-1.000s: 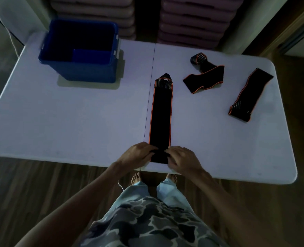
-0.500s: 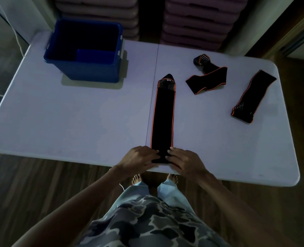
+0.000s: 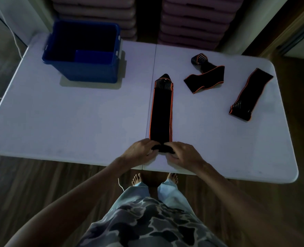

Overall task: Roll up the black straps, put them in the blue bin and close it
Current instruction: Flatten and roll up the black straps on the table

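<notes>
A long black strap (image 3: 161, 111) with orange edges lies straight on the white table (image 3: 76, 122), its pointed end facing away from me. Its near end is curled into a small roll between my left hand (image 3: 140, 150) and my right hand (image 3: 182, 154), which both pinch it near the table's front edge. A second strap (image 3: 207, 76) lies crumpled at the back right. A third strap (image 3: 251, 94) lies flat further right. The blue bin (image 3: 87, 52) stands open at the back left, with a blue panel leaning inside it.
Stacked pinkish cushions (image 3: 192, 20) rise behind the table. The table's centre seam (image 3: 152, 90) runs just left of the strap. My bare feet and camouflage shorts show below the front edge, on a wooden floor.
My hands have rolled the strap's near end forward, so a small roll now sits between my fingers. The flat part of the strap looks shorter.
</notes>
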`<state>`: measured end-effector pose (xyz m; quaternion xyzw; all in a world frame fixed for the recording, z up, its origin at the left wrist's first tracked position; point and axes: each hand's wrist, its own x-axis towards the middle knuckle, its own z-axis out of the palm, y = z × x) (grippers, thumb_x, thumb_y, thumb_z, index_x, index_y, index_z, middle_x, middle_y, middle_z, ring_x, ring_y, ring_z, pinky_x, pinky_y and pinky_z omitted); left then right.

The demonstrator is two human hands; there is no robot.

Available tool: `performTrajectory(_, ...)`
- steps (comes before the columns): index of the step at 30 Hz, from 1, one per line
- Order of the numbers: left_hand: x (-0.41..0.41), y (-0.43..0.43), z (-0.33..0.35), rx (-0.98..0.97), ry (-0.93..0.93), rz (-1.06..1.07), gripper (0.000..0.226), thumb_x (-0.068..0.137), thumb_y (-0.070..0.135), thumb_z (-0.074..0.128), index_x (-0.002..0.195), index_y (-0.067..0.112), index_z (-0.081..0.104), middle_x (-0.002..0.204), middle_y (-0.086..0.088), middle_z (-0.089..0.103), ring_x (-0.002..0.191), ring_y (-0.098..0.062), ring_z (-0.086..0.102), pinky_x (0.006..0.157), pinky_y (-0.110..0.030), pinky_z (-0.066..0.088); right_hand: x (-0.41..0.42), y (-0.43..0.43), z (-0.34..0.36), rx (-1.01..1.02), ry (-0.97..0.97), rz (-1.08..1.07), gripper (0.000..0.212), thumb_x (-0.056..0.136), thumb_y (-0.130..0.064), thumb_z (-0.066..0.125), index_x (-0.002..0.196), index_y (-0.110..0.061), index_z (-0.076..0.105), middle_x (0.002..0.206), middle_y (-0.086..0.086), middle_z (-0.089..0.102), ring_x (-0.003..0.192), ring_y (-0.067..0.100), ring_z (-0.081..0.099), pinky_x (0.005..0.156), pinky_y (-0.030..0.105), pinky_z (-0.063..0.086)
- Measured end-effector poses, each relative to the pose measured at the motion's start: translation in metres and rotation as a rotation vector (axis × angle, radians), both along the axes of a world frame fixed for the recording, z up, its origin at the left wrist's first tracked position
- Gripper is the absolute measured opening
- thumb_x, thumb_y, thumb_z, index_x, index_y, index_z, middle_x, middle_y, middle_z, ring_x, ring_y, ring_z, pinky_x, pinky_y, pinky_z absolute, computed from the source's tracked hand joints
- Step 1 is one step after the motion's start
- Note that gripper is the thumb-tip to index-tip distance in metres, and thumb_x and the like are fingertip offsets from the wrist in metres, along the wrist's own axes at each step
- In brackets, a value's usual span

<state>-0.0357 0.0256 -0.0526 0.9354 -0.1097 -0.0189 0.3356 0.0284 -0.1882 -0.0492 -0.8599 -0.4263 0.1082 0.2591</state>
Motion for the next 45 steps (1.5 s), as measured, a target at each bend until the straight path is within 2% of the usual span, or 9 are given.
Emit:
performTrajectory(3, 0.013, -0.002, 0.007, -0.167, 0.216, 0.166, 0.030, 0.091, 0.022, 0.055, 0.120, 0.015, 0.053, 0.112, -0.008, 0.063, 0.092, -0.018, 0.061, 0.077, -0.025, 0.051, 0.009, 0.005, 0.009, -0.048, 0.155, -0.088, 0.038, 0.093, -0.033, 0.052, 0.128, -0.020, 0.049, 0.099, 0.005, 0.070, 0.081, 0.019, 0.067, 0.070, 0.035, 0.057)
performTrajectory(11, 0.010, -0.020, 0.004, -0.336, 0.197, 0.439, 0.034, 0.090, 0.018, 0.056, 0.124, 0.020, 0.056, 0.142, -0.008, 0.043, 0.126, -0.020, 0.047, 0.097, -0.019, 0.041, 0.030, 0.018, 0.008, -0.042, 0.456, -0.180, 0.028, 0.097, -0.026, 0.051, 0.124, -0.021, 0.051, 0.089, -0.004, 0.066, 0.060, 0.006, 0.060, 0.054, 0.018, 0.045)
performTrajectory(15, 0.015, -0.022, 0.004, -0.364, 0.216, 0.471, 0.034, 0.086, 0.016, 0.061, 0.120, 0.020, 0.058, 0.138, -0.004, 0.051, 0.125, -0.016, 0.050, 0.098, -0.013, 0.037, 0.032, 0.019, -0.001, 0.014, 0.422, -0.216, 0.032, 0.097, -0.022, 0.050, 0.130, -0.019, 0.052, 0.110, -0.002, 0.057, 0.097, 0.012, 0.059, 0.079, 0.014, 0.047)
performTrajectory(18, 0.014, -0.010, 0.006, -0.310, 0.201, 0.331, 0.047, 0.081, 0.019, 0.068, 0.126, 0.015, 0.053, 0.136, -0.006, 0.051, 0.122, -0.013, 0.050, 0.093, 0.001, 0.030, 0.024, 0.019, -0.003, 0.063, 0.297, -0.270, 0.029, 0.097, -0.017, 0.051, 0.125, -0.015, 0.054, 0.115, 0.001, 0.053, 0.099, 0.008, 0.055, 0.082, 0.012, 0.045)
performTrajectory(24, 0.024, 0.010, 0.003, 0.009, 0.099, 0.101, 0.056, 0.079, 0.034, 0.067, 0.129, 0.013, 0.053, 0.145, -0.008, 0.044, 0.121, -0.023, 0.055, 0.093, -0.037, 0.053, 0.015, 0.013, -0.005, -0.031, -0.092, -0.239, 0.034, 0.092, -0.030, 0.049, 0.115, -0.013, 0.067, 0.116, 0.001, 0.065, 0.102, 0.018, 0.061, 0.076, 0.035, 0.056)
performTrajectory(28, 0.025, 0.016, -0.003, 0.135, -0.036, -0.046, 0.048, 0.086, 0.042, 0.052, 0.123, 0.013, 0.057, 0.131, -0.015, 0.057, 0.106, -0.029, 0.064, 0.080, -0.040, 0.059, 0.021, 0.004, -0.006, -0.195, -0.118, -0.087, 0.064, 0.080, -0.054, 0.056, 0.130, -0.014, 0.056, 0.128, 0.003, 0.061, 0.114, 0.021, 0.056, 0.084, 0.038, 0.052)
performTrajectory(32, 0.026, 0.014, -0.004, 0.170, -0.055, 0.006, 0.053, 0.088, 0.047, 0.045, 0.119, 0.007, 0.060, 0.129, -0.019, 0.055, 0.112, -0.032, 0.058, 0.088, -0.040, 0.053, 0.030, 0.005, -0.011, -0.146, -0.158, -0.048, 0.059, 0.082, -0.042, 0.053, 0.131, -0.010, 0.055, 0.117, 0.007, 0.067, 0.104, 0.023, 0.060, 0.073, 0.036, 0.056)
performTrajectory(39, 0.055, 0.003, 0.017, -0.186, 0.307, 0.329, 0.043, 0.091, 0.035, 0.053, 0.128, 0.014, 0.052, 0.107, -0.008, 0.065, 0.094, -0.021, 0.061, 0.080, -0.030, 0.049, 0.058, 0.013, 0.004, -0.050, 0.384, -0.280, 0.045, 0.092, -0.047, 0.049, 0.135, -0.032, 0.048, 0.108, 0.003, 0.065, 0.098, 0.016, 0.061, 0.084, 0.037, 0.051)
performTrajectory(45, 0.081, 0.001, 0.006, -0.137, 0.409, 0.462, 0.032, 0.091, 0.033, 0.053, 0.086, 0.002, 0.060, 0.088, -0.014, 0.060, 0.087, -0.024, 0.054, 0.069, -0.028, 0.035, 0.081, 0.038, 0.004, -0.058, 0.521, -0.385, 0.030, 0.092, -0.031, 0.054, 0.121, -0.023, 0.058, 0.105, 0.007, 0.062, 0.097, 0.020, 0.060, 0.086, 0.040, 0.050)
